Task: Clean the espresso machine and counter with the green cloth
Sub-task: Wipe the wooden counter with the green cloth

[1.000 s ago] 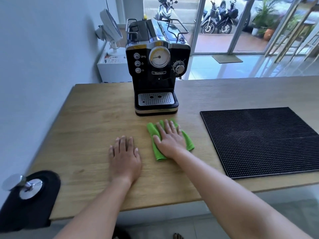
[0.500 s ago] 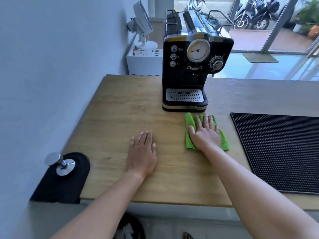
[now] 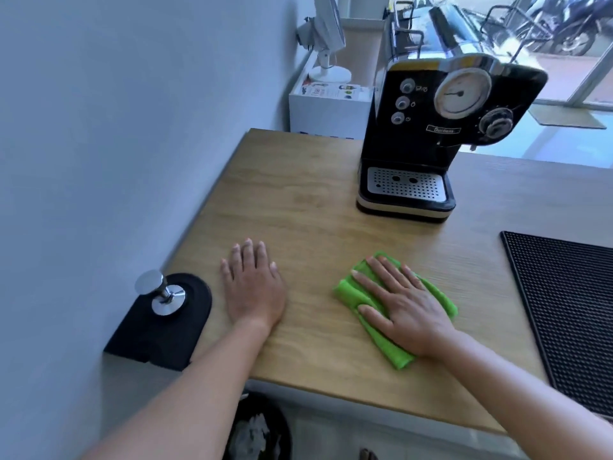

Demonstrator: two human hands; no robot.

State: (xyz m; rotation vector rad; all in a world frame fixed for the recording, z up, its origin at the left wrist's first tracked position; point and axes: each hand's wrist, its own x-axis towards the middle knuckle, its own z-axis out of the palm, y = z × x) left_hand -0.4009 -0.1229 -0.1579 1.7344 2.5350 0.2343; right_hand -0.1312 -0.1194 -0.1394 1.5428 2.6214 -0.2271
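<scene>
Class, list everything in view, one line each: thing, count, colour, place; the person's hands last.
counter: one, light wood, against the wall
espresso machine: one, black and chrome, back of the counter
green cloth: one, green, on the counter under the right hand
ribbed mat: one, black, counter's right side
small mat: one, black, counter's near left corner
tamper: one, chrome, upright on the small mat
fan: one, white, behind the counter
left hand: one, flat on the bare counter
right hand: one, flat on the green cloth
</scene>
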